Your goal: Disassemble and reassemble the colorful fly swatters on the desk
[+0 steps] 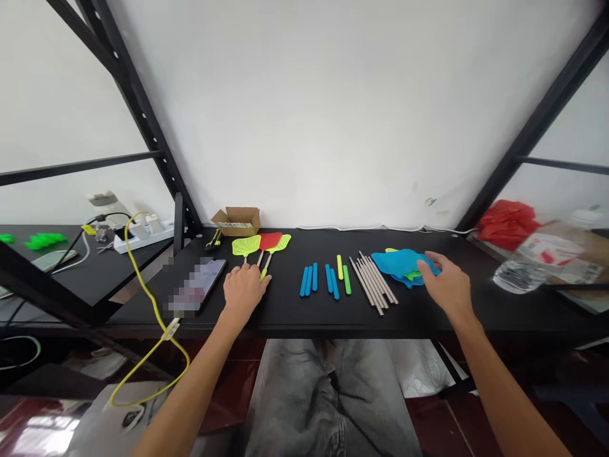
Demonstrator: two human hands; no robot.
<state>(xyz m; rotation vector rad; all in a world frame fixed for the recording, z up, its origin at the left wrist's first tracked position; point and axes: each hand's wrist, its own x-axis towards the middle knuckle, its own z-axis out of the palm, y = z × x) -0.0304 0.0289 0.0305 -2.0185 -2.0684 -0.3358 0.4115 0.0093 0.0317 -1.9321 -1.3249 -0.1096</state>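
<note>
My left hand (244, 289) rests on the black table (285, 314), its fingers lying over the handle ends of three assembled fly swatters (261, 244), two yellow-green and one red. My right hand (446, 282) reaches to a stack of blue and green swatter heads (399, 261), fingers spread and touching its right edge. Between the hands lie several blue and green plastic handles (326, 279) and a bundle of thin metal rods (373, 282).
A phone (197, 287) with a yellow cable (143, 279) lies left of my left hand. A small cardboard box (238, 220) stands at the wall. A plastic water bottle (537, 260) and a red bag (507, 222) sit at right. A power strip (143, 231) is at left.
</note>
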